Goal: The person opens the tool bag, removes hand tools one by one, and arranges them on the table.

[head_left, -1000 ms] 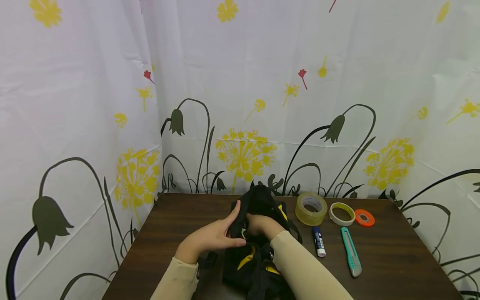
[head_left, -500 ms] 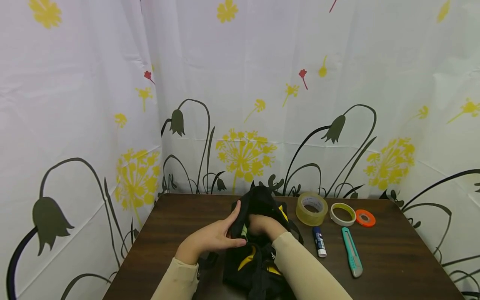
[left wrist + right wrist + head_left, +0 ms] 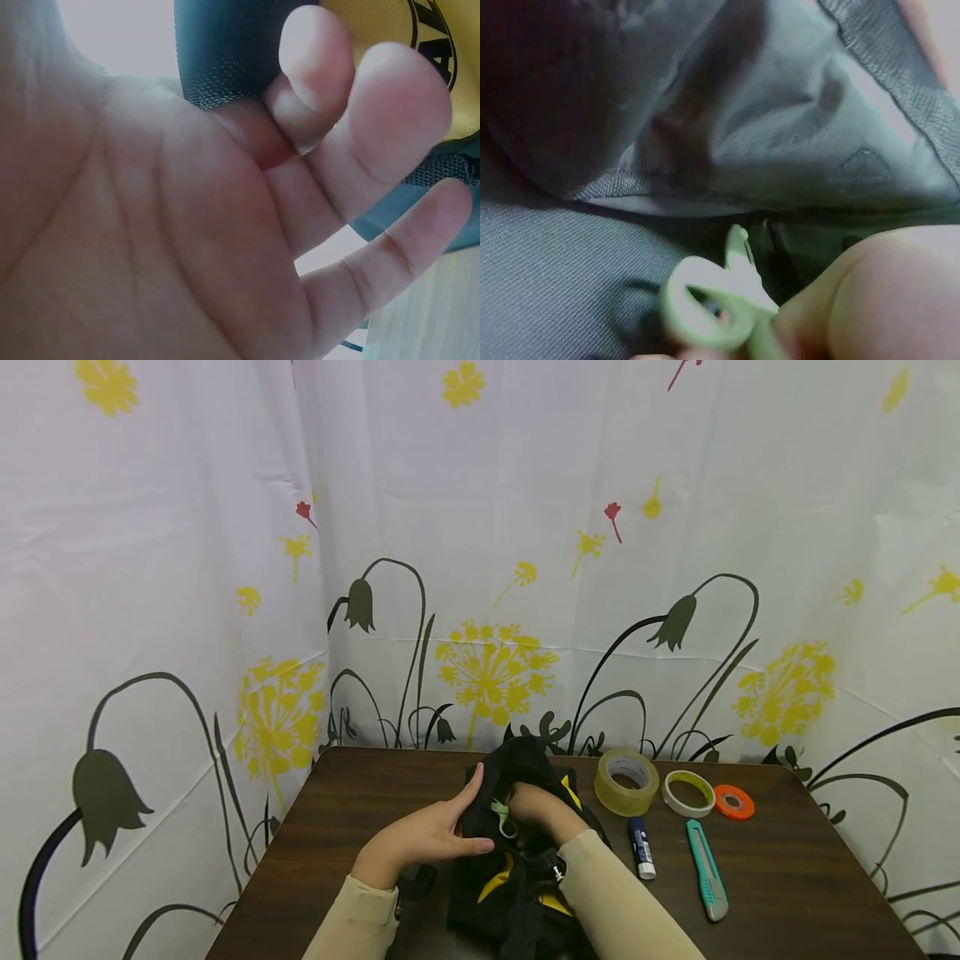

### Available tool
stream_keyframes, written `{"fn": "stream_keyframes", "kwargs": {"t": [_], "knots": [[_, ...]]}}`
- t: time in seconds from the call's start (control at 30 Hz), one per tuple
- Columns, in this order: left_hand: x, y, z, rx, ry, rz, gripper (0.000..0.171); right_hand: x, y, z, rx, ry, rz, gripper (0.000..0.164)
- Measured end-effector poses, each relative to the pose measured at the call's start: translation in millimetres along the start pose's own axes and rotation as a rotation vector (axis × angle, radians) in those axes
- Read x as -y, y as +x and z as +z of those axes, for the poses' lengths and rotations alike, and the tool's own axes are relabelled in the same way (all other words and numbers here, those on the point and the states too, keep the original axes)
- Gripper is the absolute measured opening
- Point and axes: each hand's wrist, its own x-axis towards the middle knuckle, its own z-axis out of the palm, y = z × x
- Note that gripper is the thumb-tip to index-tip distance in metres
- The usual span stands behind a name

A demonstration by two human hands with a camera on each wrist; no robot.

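A black tool bag (image 3: 487,927) with yellow patches stands on the table in front of me, its mouth open. My left hand (image 3: 420,842) grips the left side of the mouth, thumb and forefinger spread along the edge. In the left wrist view, its fingers (image 3: 401,112) bend beside black fabric and a yellow panel. Down in the bag, my right hand (image 3: 543,810) holds light green scissors (image 3: 712,307). Their looped handle shows by the thumb in the right wrist view, and the rest is hidden. The scissors (image 3: 504,820) also show at the bag's mouth in the head view.
Right of the bag on the brown table (image 3: 795,877) lie clear packing tape (image 3: 626,782), a white-and-yellow tape roll (image 3: 672,802), an orange tape roll (image 3: 742,807), a blue-and-white glue stick (image 3: 642,850) and a teal box cutter (image 3: 707,872). A flowered curtain (image 3: 480,543) hangs behind.
My right hand has shifted up and slightly right inside the bag, and the green scissors now show more at the mouth. My left hand has stayed on the bag's edge.
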Motion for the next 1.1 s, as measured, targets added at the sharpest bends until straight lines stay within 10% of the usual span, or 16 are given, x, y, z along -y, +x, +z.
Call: {"fn": "stream_keyframes", "kwargs": {"t": [0.2,0.53,0.73,1.1], "knots": [[-2.0,-1.1,-0.6,0.001,-0.031,-0.006,0.116,8.1,-8.9,-1.4,-0.083,0.158,0.025,0.014],[-1.5,-2.7,-1.4,-0.006,-0.021,-0.004,0.117,11.9,-22.9,-8.7,-0.088,0.099,0.003,0.030],[-3.5,-3.7,-1.8,-0.010,-0.031,-0.009,0.118,20.1,-43.7,-15.6,-0.084,0.299,0.006,0.011],[-2.8,-3.3,-1.9,-0.007,-0.044,-0.007,0.120,27.0,-78.8,-34.0,-0.019,0.358,-0.125,0.032]]}}
